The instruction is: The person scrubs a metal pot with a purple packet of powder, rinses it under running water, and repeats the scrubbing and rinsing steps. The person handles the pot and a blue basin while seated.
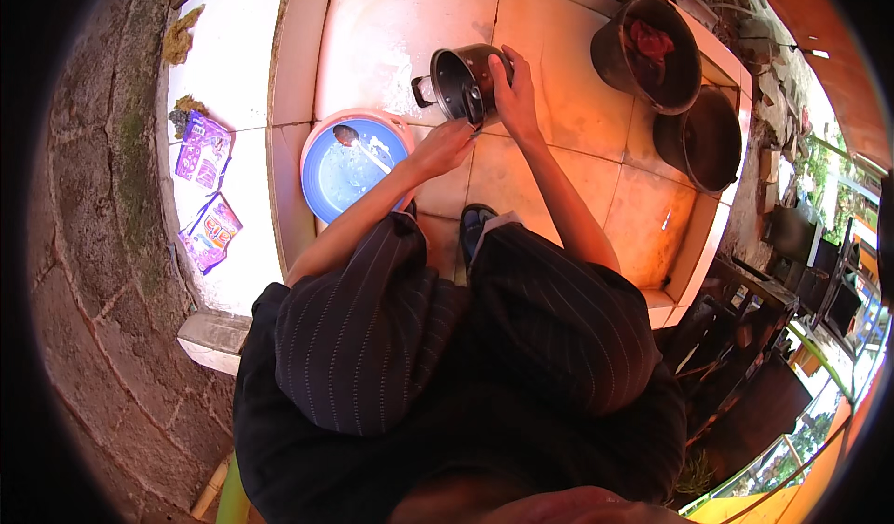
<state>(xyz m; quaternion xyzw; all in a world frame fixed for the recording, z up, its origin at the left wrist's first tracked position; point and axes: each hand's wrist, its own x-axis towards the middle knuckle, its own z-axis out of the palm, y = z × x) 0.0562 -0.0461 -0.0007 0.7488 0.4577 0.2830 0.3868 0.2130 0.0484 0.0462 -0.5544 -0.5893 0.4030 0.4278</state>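
Observation:
A dark metal cooking pot (pixel 449 77) is tipped on its side above the tiled floor, its mouth facing left. My left hand (pixel 445 148) grips it at the near side handle. Against the outside of its base and wall rests my right hand (pixel 515 98), fingers spread around it. The far side handle (pixel 422 91) sticks out to the left. Close to my left forearm stands a blue basin (pixel 328 185) set in a pink basin (pixel 307 143). Some whitish suds and a spoon (pixel 347 135) with a pale handle lie in the blue basin.
At the right stand two dark buckets (pixel 607 56) (pixel 674 143); the farther one holds red cloth. Two purple detergent sachets (pixel 202 152) (pixel 211 234) and scouring fibres (pixel 180 38) lie on the white tiled ledge (pixel 237 70). A raised tiled rim (pixel 297 70) borders the wash area.

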